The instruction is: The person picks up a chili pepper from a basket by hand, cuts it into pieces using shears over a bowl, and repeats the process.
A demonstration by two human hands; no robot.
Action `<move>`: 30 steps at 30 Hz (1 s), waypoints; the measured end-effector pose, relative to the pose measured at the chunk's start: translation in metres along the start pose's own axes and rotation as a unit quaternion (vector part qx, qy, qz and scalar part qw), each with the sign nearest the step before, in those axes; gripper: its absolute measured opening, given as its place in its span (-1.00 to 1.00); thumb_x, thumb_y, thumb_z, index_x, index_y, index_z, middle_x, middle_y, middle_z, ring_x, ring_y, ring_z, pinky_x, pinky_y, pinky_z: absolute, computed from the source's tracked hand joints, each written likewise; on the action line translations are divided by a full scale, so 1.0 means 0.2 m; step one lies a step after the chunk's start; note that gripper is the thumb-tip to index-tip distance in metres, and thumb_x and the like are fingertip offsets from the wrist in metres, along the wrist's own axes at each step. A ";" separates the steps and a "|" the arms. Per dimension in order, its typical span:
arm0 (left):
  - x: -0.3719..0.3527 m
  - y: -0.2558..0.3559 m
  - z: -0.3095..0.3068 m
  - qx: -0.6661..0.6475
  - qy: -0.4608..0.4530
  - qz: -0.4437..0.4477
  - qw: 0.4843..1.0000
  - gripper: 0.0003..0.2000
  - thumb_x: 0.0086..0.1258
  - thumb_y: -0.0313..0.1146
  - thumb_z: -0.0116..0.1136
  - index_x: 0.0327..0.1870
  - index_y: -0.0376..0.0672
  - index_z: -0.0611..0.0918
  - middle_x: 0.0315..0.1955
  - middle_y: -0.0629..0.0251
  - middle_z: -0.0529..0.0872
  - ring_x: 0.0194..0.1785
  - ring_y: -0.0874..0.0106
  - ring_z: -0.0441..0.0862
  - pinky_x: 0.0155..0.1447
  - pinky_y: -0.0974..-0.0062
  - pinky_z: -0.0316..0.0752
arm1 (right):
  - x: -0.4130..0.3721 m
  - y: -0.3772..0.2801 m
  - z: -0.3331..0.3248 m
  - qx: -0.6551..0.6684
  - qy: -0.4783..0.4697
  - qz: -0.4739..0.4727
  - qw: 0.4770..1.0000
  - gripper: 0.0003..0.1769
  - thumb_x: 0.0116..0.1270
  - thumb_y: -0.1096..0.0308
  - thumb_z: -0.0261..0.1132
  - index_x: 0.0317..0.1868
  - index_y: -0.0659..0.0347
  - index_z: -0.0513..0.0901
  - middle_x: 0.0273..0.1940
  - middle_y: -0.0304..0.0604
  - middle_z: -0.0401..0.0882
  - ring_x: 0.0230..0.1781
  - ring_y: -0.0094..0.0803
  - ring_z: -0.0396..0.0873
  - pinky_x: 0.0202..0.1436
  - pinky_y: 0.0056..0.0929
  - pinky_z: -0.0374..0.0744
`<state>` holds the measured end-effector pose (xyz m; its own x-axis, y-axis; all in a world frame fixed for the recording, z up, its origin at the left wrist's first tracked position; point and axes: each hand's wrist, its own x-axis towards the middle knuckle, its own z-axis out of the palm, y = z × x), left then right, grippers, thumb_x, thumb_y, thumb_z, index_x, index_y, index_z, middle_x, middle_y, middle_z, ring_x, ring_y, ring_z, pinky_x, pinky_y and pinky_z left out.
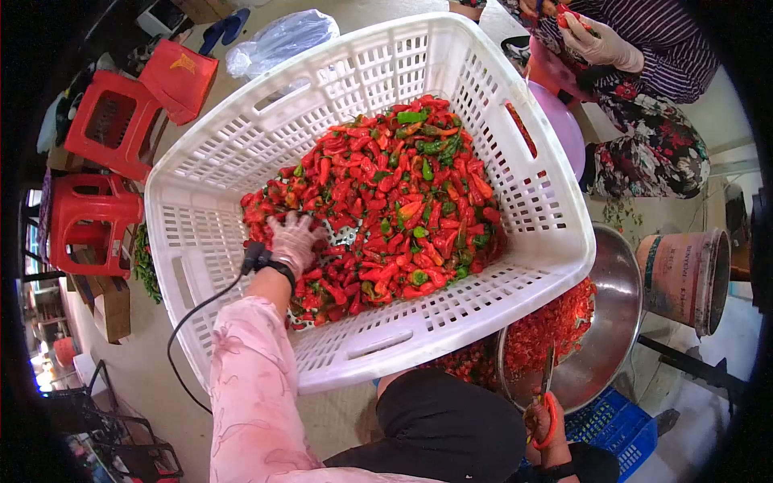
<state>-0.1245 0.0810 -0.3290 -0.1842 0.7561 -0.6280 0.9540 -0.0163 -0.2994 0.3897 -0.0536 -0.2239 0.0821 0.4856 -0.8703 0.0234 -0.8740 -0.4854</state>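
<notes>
My left hand (295,241), in a thin clear glove, reaches into a big white plastic basket (531,217). Its fingers are spread over the red peppers (386,201), which have a few green ones among them. At the lower right, my right hand (544,431) is closed around the red handles of a pair of scissors (550,378). The scissor blades point up over a steel bowl (616,322) holding chopped red pepper (547,334). Part of that bowl is hidden under the basket's edge.
Red stools (105,213) and a red bag (179,80) stand at the left. A clear plastic bag (282,40) lies behind the basket. Across from me, another person's gloved hand (600,44) holds a red pepper. A bucket (672,278) and a blue crate (616,431) are at the right.
</notes>
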 end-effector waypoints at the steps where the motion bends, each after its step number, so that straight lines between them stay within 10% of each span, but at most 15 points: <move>1: -0.01 -0.05 -0.02 -0.004 -0.027 -0.042 0.999 -0.58 0.19 -0.18 0.05 0.12 0.37 0.42 0.25 0.43 0.19 0.34 0.16 0.06 0.21 -0.30 -0.08 | 0.00 -0.01 0.01 0.000 0.000 0.001 1.000 -0.68 0.24 0.35 0.15 -0.02 0.17 0.32 -0.50 -0.26 0.32 -0.75 -0.52 0.28 -0.77 -0.55 0.27; 5: -0.06 -0.07 -0.02 0.121 0.044 -0.070 0.989 -0.73 0.22 -0.33 -0.02 -0.07 0.08 0.60 0.21 0.30 0.24 0.27 0.09 0.16 0.13 -0.22 0.09 | 0.00 -0.01 0.02 0.000 -0.003 -0.005 1.000 -0.66 0.24 0.34 0.16 -0.01 0.17 0.32 -0.53 -0.27 0.31 -0.75 -0.52 0.28 -0.77 -0.54 0.27; 7: -0.03 0.10 0.03 0.015 0.072 0.047 0.996 -0.78 0.09 -0.36 0.06 -0.22 0.05 0.63 -0.24 0.22 0.57 -0.09 0.26 0.51 -0.07 0.23 0.42 | 0.01 0.00 0.03 0.001 -0.005 -0.010 1.000 -0.66 0.24 0.34 0.17 -0.01 0.17 0.31 -0.55 -0.27 0.31 -0.75 -0.52 0.28 -0.77 -0.54 0.27; 9: -0.13 0.31 0.00 -0.200 0.119 0.234 0.944 -0.78 0.10 -0.36 0.05 -0.20 -0.08 0.58 -0.36 0.16 0.58 -0.17 0.16 0.53 -0.14 0.24 0.46 | 0.01 -0.01 0.05 0.004 -0.022 -0.025 0.999 -0.64 0.24 0.36 0.17 0.02 0.18 0.30 -0.55 -0.27 0.31 -0.75 -0.52 0.28 -0.76 -0.54 0.27; 14: -0.05 0.53 0.21 -0.252 0.119 0.148 0.949 -0.68 0.08 -0.41 0.08 -0.09 -0.16 0.48 -0.30 0.10 0.58 -0.18 0.11 0.54 -0.11 0.20 0.44 | 0.01 -0.01 0.04 -0.012 -0.025 -0.016 0.999 -0.61 0.24 0.38 0.16 0.06 0.17 0.27 -0.52 -0.27 0.32 -0.74 -0.53 0.29 -0.75 -0.54 0.27; 16: -0.09 0.44 0.20 -0.497 -0.004 0.228 0.838 -0.71 0.08 -0.42 0.09 -0.13 -0.20 0.49 -0.34 0.09 0.59 -0.20 0.17 0.56 -0.12 0.26 0.44 | -0.01 -0.01 0.04 -0.022 -0.028 -0.012 0.999 -0.60 0.25 0.39 0.15 0.07 0.17 0.26 -0.52 -0.27 0.33 -0.74 -0.53 0.29 -0.75 -0.55 0.28; 22: -0.10 0.17 0.21 -0.385 -0.244 0.052 0.889 -0.67 -0.17 -0.30 0.22 -0.35 -0.22 0.47 -0.44 0.13 0.55 -0.28 0.31 0.53 -0.19 0.45 0.43 | 0.00 -0.02 0.06 -0.027 -0.027 0.000 0.999 -0.63 0.25 0.38 0.15 0.05 0.16 0.29 -0.52 -0.29 0.33 -0.74 -0.54 0.29 -0.74 -0.54 0.28; 23: -0.10 0.16 0.22 -0.407 -0.194 0.010 0.893 -0.75 -0.13 -0.43 0.15 -0.38 -0.21 0.42 -0.48 0.19 0.48 -0.30 0.44 0.49 -0.22 0.49 0.41 | 0.00 -0.02 0.06 -0.029 -0.034 -0.013 0.999 -0.65 0.25 0.37 0.14 0.04 0.16 0.30 -0.52 -0.29 0.33 -0.75 -0.54 0.29 -0.75 -0.55 0.28; 25: -0.12 0.20 0.21 -0.697 -0.130 -0.062 0.702 -0.79 -0.10 -0.56 0.06 -0.39 -0.18 0.38 -0.49 0.24 0.44 -0.30 0.50 0.44 -0.24 0.51 0.38 | 0.01 -0.01 0.06 -0.032 -0.041 -0.026 0.998 -0.66 0.25 0.37 0.14 0.03 0.15 0.31 -0.52 -0.29 0.33 -0.75 -0.54 0.29 -0.75 -0.55 0.28; 27: -0.07 0.30 0.25 -0.599 0.049 0.088 0.795 -0.76 -0.10 -0.63 0.01 -0.36 -0.14 0.41 -0.48 0.25 0.43 -0.33 0.45 0.43 -0.22 0.51 0.37 | 0.01 -0.01 0.06 -0.004 -0.021 0.000 1.000 -0.68 0.26 0.37 0.14 0.01 0.15 0.32 -0.53 -0.29 0.33 -0.76 -0.55 0.28 -0.75 -0.55 0.27; 30: -0.11 0.45 0.09 -0.535 0.056 0.195 0.820 -0.71 -0.08 -0.53 0.11 -0.26 -0.18 0.43 -0.35 0.13 0.53 -0.16 0.25 0.50 -0.05 0.44 0.38 | -0.01 -0.05 0.09 -0.021 -0.029 0.011 0.999 -0.70 0.25 0.39 0.12 -0.01 0.15 0.34 -0.56 -0.30 0.32 -0.76 -0.55 0.28 -0.75 -0.55 0.28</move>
<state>-0.0392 0.0509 -0.3559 0.1504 0.8865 -0.4376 0.6084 0.2659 0.7477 0.3712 -0.0452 -0.2193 0.0246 0.4657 -0.8846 0.0650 -0.8837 -0.4635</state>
